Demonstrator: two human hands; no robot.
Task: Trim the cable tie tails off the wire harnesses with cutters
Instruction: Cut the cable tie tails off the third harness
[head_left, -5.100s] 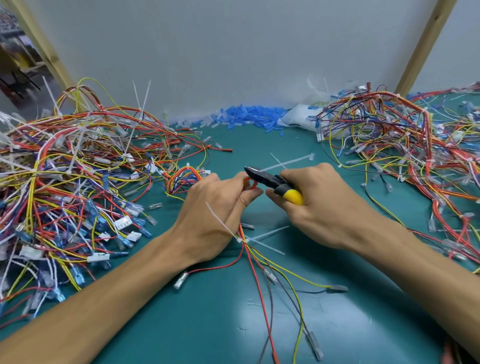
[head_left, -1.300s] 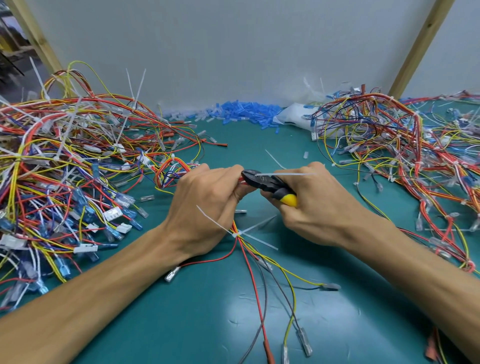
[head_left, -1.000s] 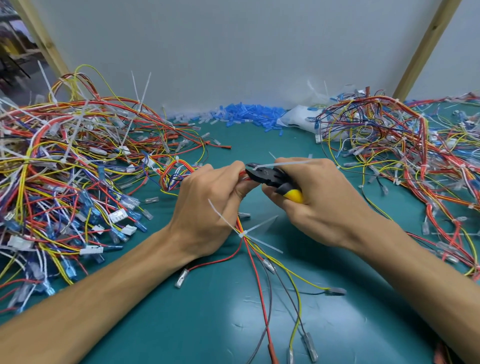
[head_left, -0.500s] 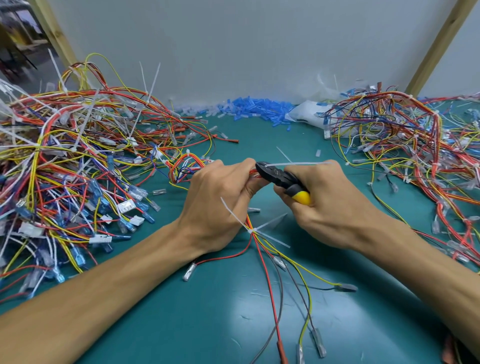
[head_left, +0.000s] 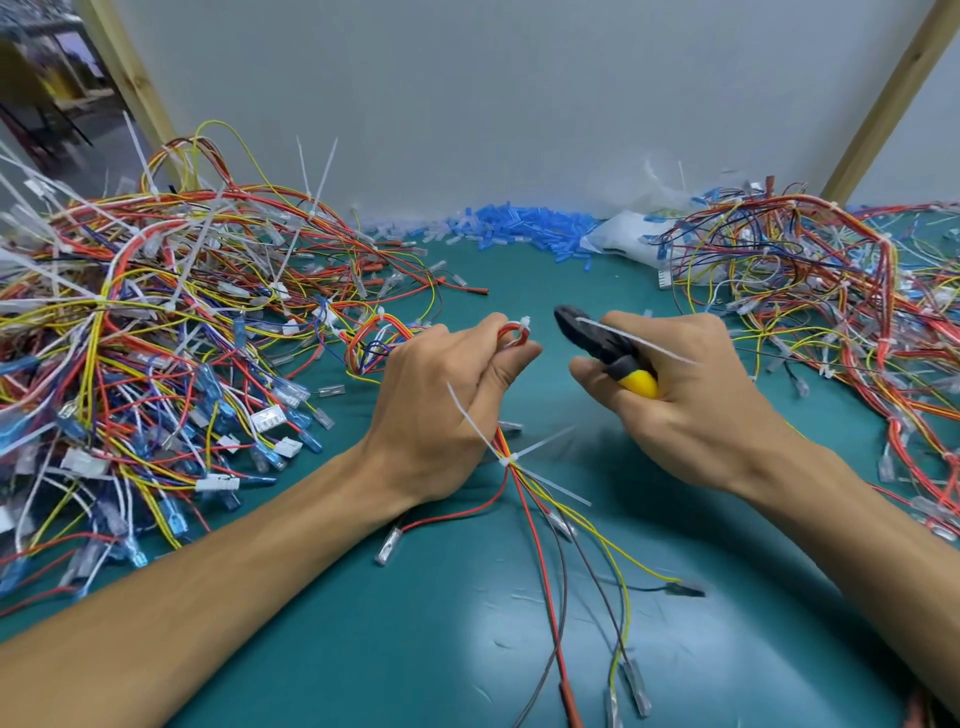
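Note:
My left hand (head_left: 441, 410) grips a wire harness (head_left: 540, 514) of red, yellow and grey wires at the table's middle. A red loop with a trimmed white tie head (head_left: 522, 330) sticks out above my fingers. Below my palm a second white cable tie (head_left: 511, 457) keeps its long tails. My right hand (head_left: 691, 400) holds the black cutters with a yellow handle (head_left: 602, 345), jaws pointing left, a short gap from the loop. A cut white tie tail (head_left: 639, 340) lies across the cutters and my fingers.
A big tangle of harnesses with long white tie tails (head_left: 156, 322) fills the left. Another pile of harnesses (head_left: 831, 312) covers the right. Blue terminal sleeves (head_left: 519, 228) and a white bag (head_left: 631, 239) lie along the back wall. The green mat (head_left: 467, 623) shows in front.
The cutters have pulled away to the right from the red loop, opening a gap. The tie tail that stuck out at the jaws now lies loose on the cutters.

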